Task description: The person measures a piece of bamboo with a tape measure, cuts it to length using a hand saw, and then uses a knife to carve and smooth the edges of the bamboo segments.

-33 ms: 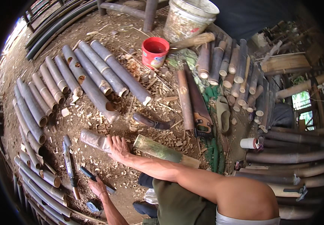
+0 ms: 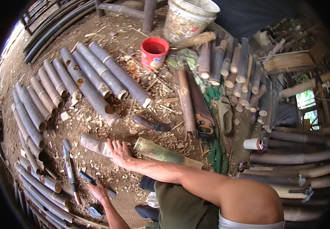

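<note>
My right hand (image 2: 120,153) is wrapped round a short greyish bamboo piece (image 2: 93,144) that lies on the dirt floor. To its lower left, my left hand (image 2: 97,191) is closed on a tool with a dark handle (image 2: 86,177). A dark flat part of that tool sticks out on the other side of the fingers; its exact kind is unclear. Beside the left hand lies a long slim tool (image 2: 70,166) with a pale wooden end. A tape measure (image 2: 95,210) rests just below. Right of my right hand is a greenish split bamboo piece (image 2: 161,151).
Cut bamboo tubes (image 2: 96,94) fan out ahead and leftward. A handsaw (image 2: 203,120), a bamboo stick (image 2: 186,101), a dark curved piece (image 2: 151,123) and an olive sandal (image 2: 225,114) lie ahead. Behind stand a red tub (image 2: 154,57) and a white bucket (image 2: 188,24). Shavings litter the ground.
The whole view has shifted slightly, with the scene sitting a little further left. Both hands keep their holds, and nothing has been let go.
</note>
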`<action>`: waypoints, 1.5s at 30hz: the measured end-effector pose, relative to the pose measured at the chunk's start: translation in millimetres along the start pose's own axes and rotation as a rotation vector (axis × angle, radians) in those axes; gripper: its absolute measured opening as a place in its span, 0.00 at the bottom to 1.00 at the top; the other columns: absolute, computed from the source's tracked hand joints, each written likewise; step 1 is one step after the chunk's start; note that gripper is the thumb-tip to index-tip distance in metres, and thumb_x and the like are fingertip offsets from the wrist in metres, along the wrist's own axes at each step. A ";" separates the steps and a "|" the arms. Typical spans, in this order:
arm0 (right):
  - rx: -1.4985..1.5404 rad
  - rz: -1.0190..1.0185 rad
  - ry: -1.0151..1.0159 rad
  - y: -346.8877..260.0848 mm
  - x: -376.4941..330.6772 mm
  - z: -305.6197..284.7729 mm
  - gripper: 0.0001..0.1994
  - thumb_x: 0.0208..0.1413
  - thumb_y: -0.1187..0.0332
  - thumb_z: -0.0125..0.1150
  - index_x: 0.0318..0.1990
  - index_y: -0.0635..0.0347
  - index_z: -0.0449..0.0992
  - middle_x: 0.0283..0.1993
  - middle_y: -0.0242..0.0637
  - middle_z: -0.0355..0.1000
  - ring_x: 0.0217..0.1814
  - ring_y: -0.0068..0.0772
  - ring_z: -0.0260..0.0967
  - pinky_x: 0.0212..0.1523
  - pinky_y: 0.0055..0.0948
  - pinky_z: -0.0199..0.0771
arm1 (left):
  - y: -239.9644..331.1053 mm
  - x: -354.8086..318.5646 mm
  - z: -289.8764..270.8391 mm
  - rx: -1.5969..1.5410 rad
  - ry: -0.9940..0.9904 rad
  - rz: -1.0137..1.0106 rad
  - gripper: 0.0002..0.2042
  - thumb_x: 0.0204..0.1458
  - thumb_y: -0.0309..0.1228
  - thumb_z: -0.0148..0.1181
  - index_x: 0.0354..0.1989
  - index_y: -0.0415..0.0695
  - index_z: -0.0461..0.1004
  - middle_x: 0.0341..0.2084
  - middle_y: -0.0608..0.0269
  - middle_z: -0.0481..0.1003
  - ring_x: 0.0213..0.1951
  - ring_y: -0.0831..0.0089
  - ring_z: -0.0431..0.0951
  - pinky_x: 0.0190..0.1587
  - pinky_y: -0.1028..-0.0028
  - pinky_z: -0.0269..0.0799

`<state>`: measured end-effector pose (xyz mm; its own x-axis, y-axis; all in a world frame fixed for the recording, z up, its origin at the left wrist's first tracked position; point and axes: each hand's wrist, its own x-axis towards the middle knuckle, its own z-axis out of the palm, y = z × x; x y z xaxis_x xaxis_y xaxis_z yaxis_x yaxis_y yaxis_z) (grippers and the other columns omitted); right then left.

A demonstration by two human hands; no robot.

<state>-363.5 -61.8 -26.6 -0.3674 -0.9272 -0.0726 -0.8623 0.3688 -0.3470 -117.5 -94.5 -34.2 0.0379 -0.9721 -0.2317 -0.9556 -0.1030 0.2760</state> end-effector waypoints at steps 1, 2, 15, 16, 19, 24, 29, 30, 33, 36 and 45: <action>-0.069 -0.003 0.015 14.3 -3.2 -1.8 0.56 0.38 0.50 0.78 0.68 0.75 0.52 0.52 0.50 0.64 0.51 0.43 0.62 0.50 0.45 0.66 | 10.4 5.5 9.7 -0.061 0.043 0.070 0.20 0.58 0.36 0.57 0.52 0.33 0.66 0.46 0.38 0.72 0.50 0.44 0.73 0.52 0.53 0.69; -0.046 0.029 -0.072 19.9 -9.8 -6.1 0.57 0.39 0.52 0.77 0.69 0.77 0.48 0.55 0.53 0.63 0.55 0.47 0.62 0.55 0.48 0.65 | -10.0 20.0 34.8 -0.080 0.116 0.143 0.26 0.58 0.38 0.57 0.61 0.34 0.62 0.50 0.37 0.69 0.52 0.43 0.70 0.57 0.53 0.64; 0.151 0.281 0.001 193.8 -275.1 -124.3 0.46 0.44 0.50 0.73 0.68 0.63 0.57 0.61 0.51 0.58 0.63 0.54 0.56 0.62 0.48 0.61 | -69.2 -52.7 2.5 0.232 0.075 0.257 0.27 0.54 0.44 0.59 0.55 0.34 0.69 0.58 0.42 0.63 0.61 0.46 0.63 0.61 0.53 0.60; 0.161 0.363 -0.093 206.9 -301.9 -116.8 0.48 0.44 0.50 0.73 0.69 0.63 0.54 0.60 0.52 0.58 0.61 0.55 0.58 0.60 0.49 0.63 | -70.4 -56.9 -7.1 0.248 0.077 0.259 0.27 0.54 0.44 0.59 0.55 0.34 0.69 0.58 0.42 0.63 0.60 0.46 0.64 0.61 0.53 0.60; 0.169 0.281 -0.149 246.9 -347.5 -71.4 0.50 0.44 0.50 0.73 0.70 0.63 0.51 0.57 0.53 0.60 0.59 0.56 0.60 0.56 0.50 0.67 | -35.7 -59.4 -21.9 0.218 0.001 0.272 0.26 0.54 0.44 0.59 0.54 0.34 0.69 0.56 0.42 0.64 0.59 0.47 0.65 0.60 0.54 0.61; 0.147 0.253 -0.211 276.6 -336.3 -99.6 0.36 0.42 0.61 0.70 0.59 0.63 0.61 0.52 0.49 0.63 0.56 0.50 0.61 0.54 0.48 0.64 | -6.4 -60.7 -83.6 0.179 -0.042 0.282 0.25 0.54 0.43 0.60 0.53 0.34 0.70 0.54 0.42 0.66 0.58 0.47 0.66 0.59 0.55 0.62; 0.057 0.499 -0.561 368.7 -255.1 -204.9 0.33 0.45 0.57 0.70 0.56 0.72 0.72 0.60 0.59 0.66 0.60 0.54 0.65 0.57 0.49 0.70 | -1.0 -69.9 -138.2 0.161 -0.037 0.248 0.25 0.54 0.43 0.61 0.51 0.34 0.71 0.52 0.42 0.68 0.56 0.48 0.68 0.58 0.56 0.64; 0.317 0.498 -0.461 408.2 -221.4 -230.9 0.36 0.53 0.53 0.64 0.61 0.76 0.66 0.59 0.64 0.68 0.58 0.53 0.70 0.57 0.45 0.72 | -1.7 -72.0 -147.2 0.166 -0.035 0.244 0.24 0.54 0.43 0.61 0.51 0.34 0.71 0.52 0.42 0.68 0.56 0.48 0.68 0.57 0.56 0.64; 0.448 0.881 0.274 507.4 -138.2 -263.3 0.44 0.61 0.41 0.52 0.66 0.79 0.55 0.60 0.68 0.65 0.63 0.57 0.67 0.62 0.44 0.68 | -0.6 -79.5 -159.3 0.180 -0.057 0.234 0.24 0.54 0.42 0.61 0.50 0.34 0.72 0.51 0.42 0.69 0.55 0.48 0.69 0.57 0.57 0.65; 0.382 0.966 0.634 585.6 -50.5 -279.5 0.51 0.57 0.33 0.51 0.66 0.81 0.53 0.68 0.70 0.55 0.71 0.65 0.55 0.68 0.46 0.59 | -8.0 -89.9 -174.5 0.164 -0.056 0.195 0.23 0.54 0.42 0.61 0.50 0.34 0.73 0.49 0.42 0.70 0.54 0.49 0.70 0.56 0.57 0.66; 1.382 0.791 0.866 568.7 -29.3 -269.3 0.24 0.58 0.51 0.64 0.47 0.65 0.77 0.50 0.49 0.77 0.46 0.39 0.78 0.46 0.34 0.80 | -21.7 -115.3 -187.6 0.138 -0.115 0.126 0.22 0.53 0.41 0.63 0.47 0.34 0.74 0.46 0.43 0.73 0.51 0.50 0.73 0.53 0.59 0.69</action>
<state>-936.9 192.6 30.0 -0.9493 -0.1195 -0.2908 0.3007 -0.0750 -0.9508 -46.3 -19.7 161.5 -0.1102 -0.9441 -0.3107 -0.9820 0.0551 0.1807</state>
